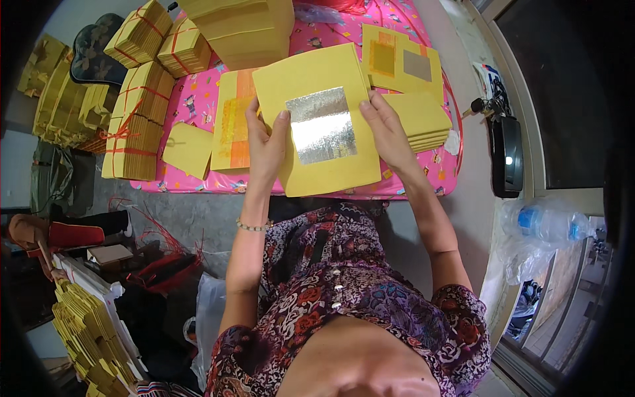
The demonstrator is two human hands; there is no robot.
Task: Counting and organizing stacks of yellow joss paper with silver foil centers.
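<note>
A stack of yellow paper sheets (311, 175) with a silver foil square (322, 126) in the middle of the top sheet is held over a pink patterned tabletop (198, 99). My left hand (264, 142) grips the stack's left edge, thumb on the foil's corner. My right hand (383, 132) holds the right edge, fingers on top. Behind the stack lies a yellow sheet with an orange stripe (231, 122). A low pile of plain yellow sheets (420, 119) sits by my right hand.
Bundles of yellow paper tied with red string (135, 112) crowd the table's left side; a tall yellow stack (248, 30) stands at the back. A black device (506, 155) and a plastic water bottle (549, 221) lie to the right. More yellow paper (83, 331) is stacked lower left.
</note>
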